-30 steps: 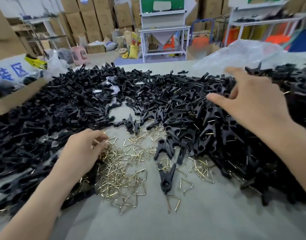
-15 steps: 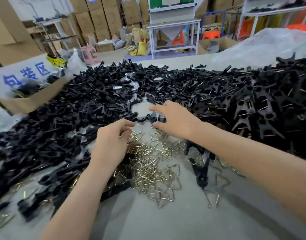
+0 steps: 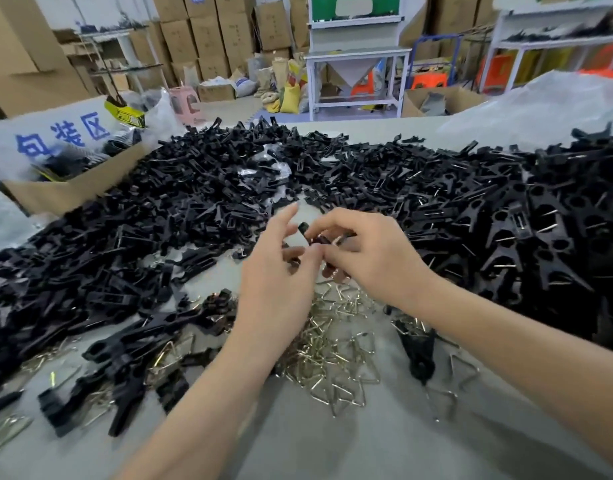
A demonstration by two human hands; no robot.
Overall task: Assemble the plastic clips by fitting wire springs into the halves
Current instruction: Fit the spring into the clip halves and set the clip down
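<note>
A black clip half is gripped in the curled fingers of the right hand, just above the far edge of the heap of wire springs. The left hand is held against the same piece, forefinger raised; whether anything is pinched by it cannot be told. Loose clip halves are piled behind and left of the springs, on the grey table.

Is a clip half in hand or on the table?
In hand: right hand pinches a black clip half above the springs, left hand beside it. Spring fitted: cannot tell.
</note>
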